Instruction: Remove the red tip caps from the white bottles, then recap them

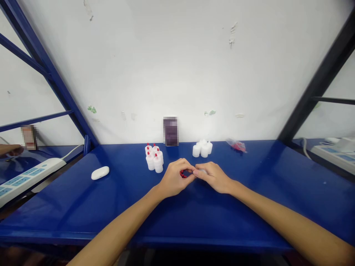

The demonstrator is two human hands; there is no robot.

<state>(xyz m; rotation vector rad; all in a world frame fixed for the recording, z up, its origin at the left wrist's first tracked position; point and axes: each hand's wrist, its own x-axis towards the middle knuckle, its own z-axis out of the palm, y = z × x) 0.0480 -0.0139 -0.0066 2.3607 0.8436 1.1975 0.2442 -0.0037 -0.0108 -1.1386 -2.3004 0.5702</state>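
My left hand (177, 180) and my right hand (213, 177) meet fingertip to fingertip above the blue table. The right one is closed around a small white bottle (203, 171), mostly covered by its fingers. My left thumb and fingers are pinched together at the bottle's end; what they grip is hidden. Through the gap in that hand, several small red caps (183, 174) show. Beyond it, to the left, a group of white bottles with red tips (154, 159) stands upright. Behind my right hand are several white bottles without red tips (202, 148).
A clear bag of red caps (237, 146) lies at the back right. A dark blurred rectangle (171, 131) leans on the wall. A white case (100, 173) rests on the blue table (116, 210) at left. Power strips and another person's hand (10, 149) appear beyond the frame posts.
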